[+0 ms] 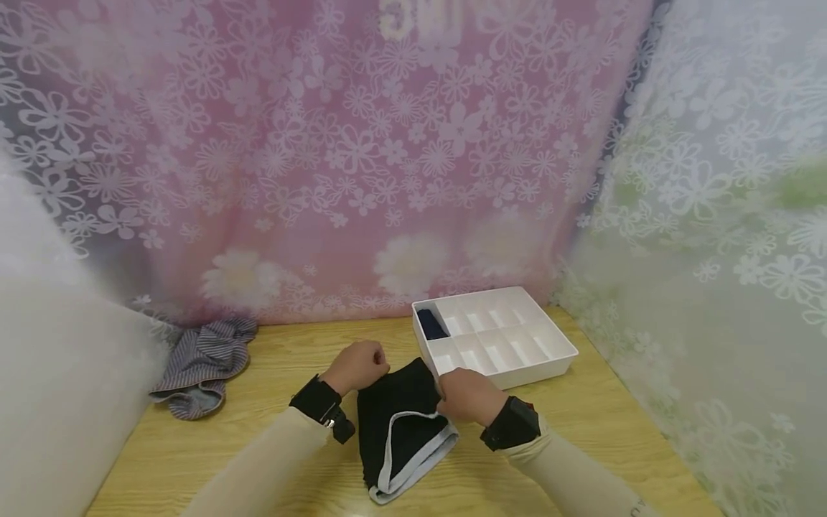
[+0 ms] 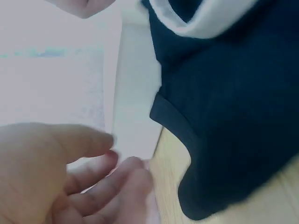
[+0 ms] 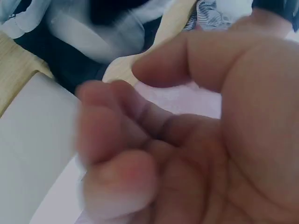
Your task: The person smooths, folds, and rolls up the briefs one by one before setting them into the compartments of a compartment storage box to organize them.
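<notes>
Black underpants (image 1: 377,424) with a pale grey waistband lie on the wooden table, waistband toward me. My left hand (image 1: 357,368) is by their far left edge. In the left wrist view its fingers (image 2: 105,186) are loosely bent beside the black cloth (image 2: 243,102), with nothing between them. At the right edge of the underpants is my right hand (image 1: 468,395), overlapping the cloth in the head view. The right wrist view shows its thumb (image 3: 163,63) apart from the loosely curled fingers and no cloth between them.
A white divided box (image 1: 497,377) stands at the back right, close to my right hand. Its far left compartment holds a dark navy folded cloth (image 1: 431,324). A crumpled striped garment (image 1: 207,362) lies at the left. Flowered curtains (image 1: 362,179) bound the table (image 1: 291,474).
</notes>
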`<state>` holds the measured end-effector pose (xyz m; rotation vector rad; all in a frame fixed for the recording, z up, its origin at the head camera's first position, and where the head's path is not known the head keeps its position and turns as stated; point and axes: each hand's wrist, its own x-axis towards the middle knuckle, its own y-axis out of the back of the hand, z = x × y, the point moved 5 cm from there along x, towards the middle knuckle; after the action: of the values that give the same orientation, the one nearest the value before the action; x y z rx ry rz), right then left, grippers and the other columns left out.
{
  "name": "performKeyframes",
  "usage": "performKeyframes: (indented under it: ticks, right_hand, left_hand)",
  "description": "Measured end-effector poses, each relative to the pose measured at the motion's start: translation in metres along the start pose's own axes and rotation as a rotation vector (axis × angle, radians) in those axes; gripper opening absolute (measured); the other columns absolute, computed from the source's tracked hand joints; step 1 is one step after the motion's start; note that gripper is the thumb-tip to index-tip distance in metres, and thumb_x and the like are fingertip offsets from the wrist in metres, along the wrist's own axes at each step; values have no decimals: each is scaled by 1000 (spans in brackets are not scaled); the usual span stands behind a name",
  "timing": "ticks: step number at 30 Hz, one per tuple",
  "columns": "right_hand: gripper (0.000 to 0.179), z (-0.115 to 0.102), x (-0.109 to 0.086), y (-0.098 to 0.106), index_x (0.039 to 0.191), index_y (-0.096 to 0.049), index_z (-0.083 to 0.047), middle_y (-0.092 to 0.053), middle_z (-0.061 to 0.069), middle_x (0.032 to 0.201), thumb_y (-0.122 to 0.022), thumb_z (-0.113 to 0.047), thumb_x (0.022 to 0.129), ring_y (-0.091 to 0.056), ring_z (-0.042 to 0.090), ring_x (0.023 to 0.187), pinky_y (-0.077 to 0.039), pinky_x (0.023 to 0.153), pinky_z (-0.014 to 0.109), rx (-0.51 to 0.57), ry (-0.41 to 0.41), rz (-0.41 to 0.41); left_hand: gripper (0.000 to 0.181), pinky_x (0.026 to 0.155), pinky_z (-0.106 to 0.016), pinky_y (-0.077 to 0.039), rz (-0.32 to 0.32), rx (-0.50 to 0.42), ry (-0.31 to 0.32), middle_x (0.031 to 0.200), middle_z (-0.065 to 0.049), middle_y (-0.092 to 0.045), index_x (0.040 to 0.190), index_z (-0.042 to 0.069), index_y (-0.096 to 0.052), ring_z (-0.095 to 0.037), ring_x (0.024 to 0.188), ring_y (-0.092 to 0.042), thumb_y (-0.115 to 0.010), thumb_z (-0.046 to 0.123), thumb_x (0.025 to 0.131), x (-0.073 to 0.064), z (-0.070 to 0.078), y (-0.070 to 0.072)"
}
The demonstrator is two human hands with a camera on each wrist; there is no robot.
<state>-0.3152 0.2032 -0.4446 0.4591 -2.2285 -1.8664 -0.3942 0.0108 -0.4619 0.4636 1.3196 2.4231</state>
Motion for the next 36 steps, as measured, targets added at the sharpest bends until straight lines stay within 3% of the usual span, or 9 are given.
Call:
performKeyframes:
  ticks: [4, 7, 11, 16, 20, 23, 28, 32, 36]
  right_hand:
    - [23, -11, 6, 9, 73, -55, -14, -50, -3, 65, -68, -9, 92, -47, 13, 58, -40, 57, 31, -17, 120, 156]
    - [9, -26, 14, 6, 90, -68, -9, -62, 2, 80, -66, -5, 97, -60, 18, 71, -51, 67, 32, -40, 259, 177]
    - [23, -42, 27, -25, 120, -72, -9, -69, 5, 110, -60, -3, 102, -68, 17, 103, -55, 91, 28, -84, 445, 43]
    - [24, -47, 31, -68, 120, -75, -17, -70, -6, 109, -61, -9, 102, -64, 4, 100, -51, 88, 19, -110, 570, -117]
    - [16, -41, 31, -79, 112, -76, -21, -67, -8, 100, -73, -22, 96, -60, 4, 88, -51, 78, 21, -153, 501, -120]
    - [44, -32, 34, -81, 124, -71, -18, -63, 0, 115, -82, -38, 87, -61, 14, 102, -54, 86, 28, -183, 357, -109]
    - [89, -19, 35, -92, 150, -53, -11, -46, 17, 155, -86, -51, 78, -49, 35, 139, -46, 110, 47, -124, 124, -202]
    - [84, -22, 30, -97, 150, -53, -10, -42, 18, 159, -83, -50, 83, -47, 37, 142, -46, 111, 48, -80, 75, -234]
    - [83, -37, 22, -96, 150, -53, -9, -42, 18, 159, -78, -56, 85, -47, 38, 142, -48, 108, 46, -126, 87, -209]
  left_hand:
    - [7, 67, -37, -49, -98, 48, -34, 81, 1, -62, 88, 13, -68, -15, 70, -56, -73, 14, 94, -17, -8, -11]
    - [13, 75, -42, -53, -127, 87, -59, 92, -4, -66, 100, 7, -71, -19, 79, -61, -77, 14, 91, -27, -12, -20]
    - [32, 82, -46, -56, -135, 170, -76, 105, -12, -67, 114, 3, -72, -27, 91, -66, -82, 19, 87, -39, -15, -32]
    - [58, 84, -48, -58, -144, 251, -93, 112, -15, -66, 122, 3, -73, -32, 99, -67, -87, 41, 81, -51, -21, -42]
    - [76, 87, -50, -57, -140, 262, -58, 120, -16, -63, 128, 2, -70, -34, 107, -65, -89, 53, 75, -58, -30, -42]
    - [81, 89, -52, -56, -142, 262, -22, 124, -18, -61, 130, 0, -68, -36, 110, -63, -91, 53, 73, -61, -37, -39]
    - [82, 88, -52, -56, -149, 295, 8, 120, -19, -61, 129, 0, -67, -37, 108, -64, -93, 52, 71, -66, -45, -36]
    - [84, 86, -53, -57, -161, 296, 12, 117, -18, -61, 129, 1, -67, -36, 105, -64, -95, 51, 68, -65, -51, -33]
    - [84, 90, -52, -55, -206, 271, 4, 125, -17, -60, 134, 2, -65, -36, 112, -64, -96, 45, 69, -62, -62, -25]
